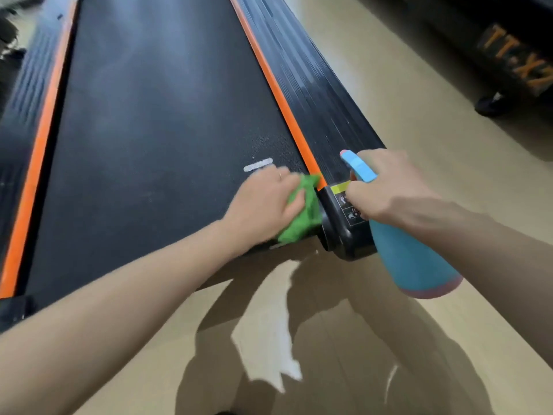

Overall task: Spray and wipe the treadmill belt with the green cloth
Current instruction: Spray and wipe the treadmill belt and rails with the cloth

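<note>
The black treadmill belt [149,121] runs away from me between two orange strips. My left hand [263,199] presses the green cloth [302,217] flat onto the belt's near right corner, beside the right orange strip [284,100]. A short white mark [258,164] lies on the belt just beyond that hand. My right hand [389,187] grips the neck of a blue spray bottle [410,259] with a light blue nozzle [357,164] pointing left and up. The bottle hangs over the treadmill's black end cap [344,232].
The ribbed black side rail [314,85] lies right of the belt, and another rail [27,94] lies on the left. Beige floor [419,100] spreads to the right and in front. A second dark machine with orange lettering [514,58] stands at the far right.
</note>
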Motion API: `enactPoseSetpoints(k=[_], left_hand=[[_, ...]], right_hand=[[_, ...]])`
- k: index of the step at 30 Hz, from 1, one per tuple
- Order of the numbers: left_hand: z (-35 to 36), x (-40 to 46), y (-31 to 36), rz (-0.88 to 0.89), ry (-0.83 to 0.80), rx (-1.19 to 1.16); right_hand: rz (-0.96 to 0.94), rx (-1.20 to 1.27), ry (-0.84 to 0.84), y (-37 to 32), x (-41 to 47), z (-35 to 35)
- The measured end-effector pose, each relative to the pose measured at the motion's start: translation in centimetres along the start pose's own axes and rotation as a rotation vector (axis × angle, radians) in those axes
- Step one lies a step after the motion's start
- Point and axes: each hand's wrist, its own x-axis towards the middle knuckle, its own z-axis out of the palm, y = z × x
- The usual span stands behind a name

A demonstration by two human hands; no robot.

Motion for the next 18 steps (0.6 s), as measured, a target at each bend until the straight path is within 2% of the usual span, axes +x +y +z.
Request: enactPoseSetpoints(k=[1, 4, 9, 11, 14, 16, 18], left_hand=[[0.9, -1.0, 0.6, 0.064, -0.033, 0.041], [3.2, -1.5, 0.3, 0.088, -0.010, 0.101], [3.5, -0.8, -1.2, 0.135, 0.018, -0.019], [3.7, 0.1, -1.9, 0.034, 0.010, -0.042], [3.2, 4.3, -4.9, -0.245, 0.013, 0.029], [2.5, 7.2, -6.5, -0.423, -0.078, 0.106], [2.3, 8.5, -6.4, -0.482, -0.142, 0.135]], right_hand=[[-0.002, 0.006, -0.002, -0.4, 0.0, 0.0], [-0.024, 0.008, -0.017, -1.5, 0.5, 0.5], [-0.029, -0.058, -0.075, -2.9, 1.1, 1.7], [-0.031, -0.030, -0.065, -2.7, 1.1, 1.9], [-0.035, -0.001, -0.049, -2.8, 0.4, 1.7], [-0.041, 0.004, -0.019, -2.5, 0.2, 1.3], [-0.043, -0.001, 0.010, -2.1, -0.1, 0.6]])
